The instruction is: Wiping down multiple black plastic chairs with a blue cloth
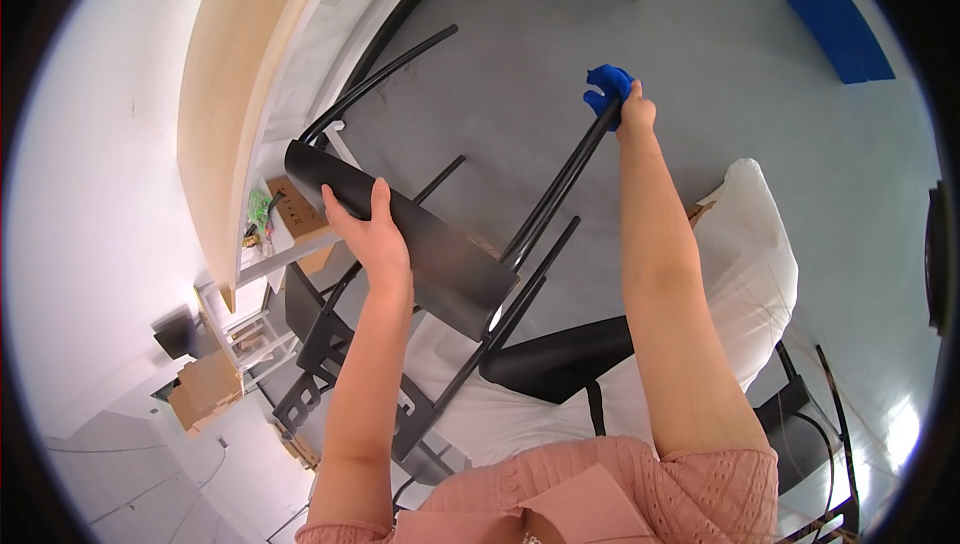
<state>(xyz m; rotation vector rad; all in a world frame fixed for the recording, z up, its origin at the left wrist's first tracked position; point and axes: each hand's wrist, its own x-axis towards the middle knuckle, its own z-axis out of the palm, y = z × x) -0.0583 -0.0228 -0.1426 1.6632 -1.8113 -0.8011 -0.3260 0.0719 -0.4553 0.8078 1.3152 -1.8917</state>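
A black chair is tipped over in front of me, its smooth curved seat at a slant and its dark metal legs pointing away. My left hand lies over the seat, thumb and one finger spread; its other fingers are hidden, so whether it grips the seat is unclear. At the far end of one pair of legs, my right hand holds a blue cloth around the tip. The cloth bunches out past the fingers.
More black chairs stand at the left, near a wooden-topped table with white legs. A cardboard box sits below it. White fabric spreads over my lap. A blue panel is at the upper right, above the grey floor.
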